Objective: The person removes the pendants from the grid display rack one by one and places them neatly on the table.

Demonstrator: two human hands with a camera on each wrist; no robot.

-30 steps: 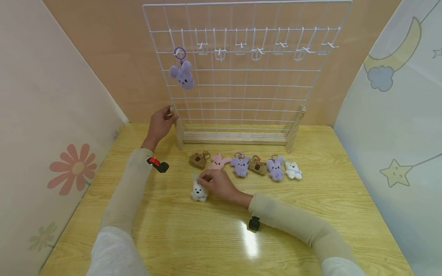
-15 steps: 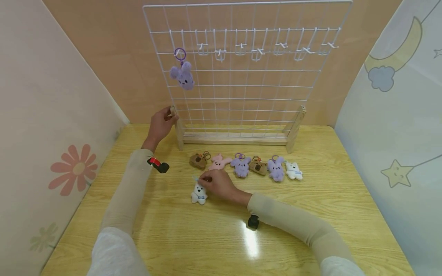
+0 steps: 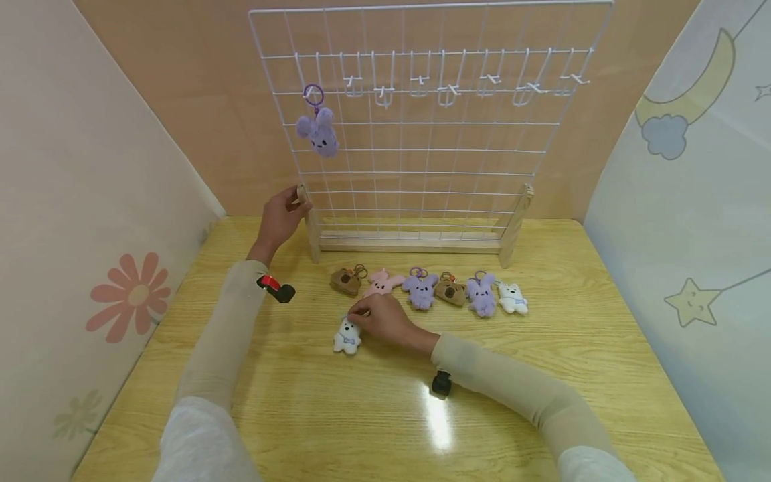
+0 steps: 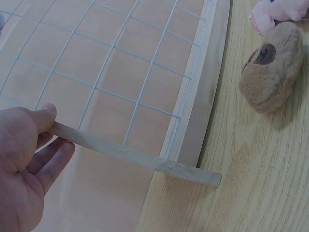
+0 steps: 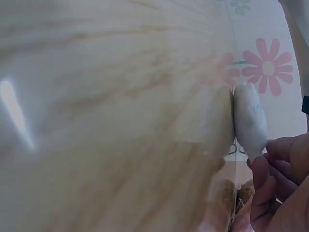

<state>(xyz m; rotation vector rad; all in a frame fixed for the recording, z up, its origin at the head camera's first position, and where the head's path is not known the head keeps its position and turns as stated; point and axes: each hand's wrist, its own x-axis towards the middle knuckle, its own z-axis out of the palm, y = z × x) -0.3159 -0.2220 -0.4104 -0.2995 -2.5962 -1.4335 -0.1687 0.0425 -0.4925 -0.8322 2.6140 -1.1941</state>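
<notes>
My left hand (image 3: 280, 217) grips the top of the left wooden post (image 3: 312, 235) of a white wire grid rack (image 3: 421, 134). In the left wrist view, thumb and fingers close round that post's end (image 4: 111, 147). On the table in front, my right hand (image 3: 385, 320) pinches the top of a white bear plush keychain (image 3: 347, 340). The right wrist view has the plush (image 5: 251, 125) from the side, lying on the tabletop, with fingertips at its top end. Its ring is mostly hidden by the fingers. A purple bunny keychain (image 3: 323, 137) hangs from the leftmost hook.
Behind my right hand lies a row of plush keychains: a brown one (image 3: 346, 281), a pink one (image 3: 379, 284), purple bunnies (image 3: 420, 292), another brown one (image 3: 450, 292) and a white bear (image 3: 512, 299). Several white hooks (image 3: 448, 90) line the grid. Printed walls flank the table (image 3: 337, 415).
The white bear plush has tipped from leaning to lying flatter, its face and chest turned up. Its blue ring has slipped from sight behind my right fingers. My left hand stays put.
</notes>
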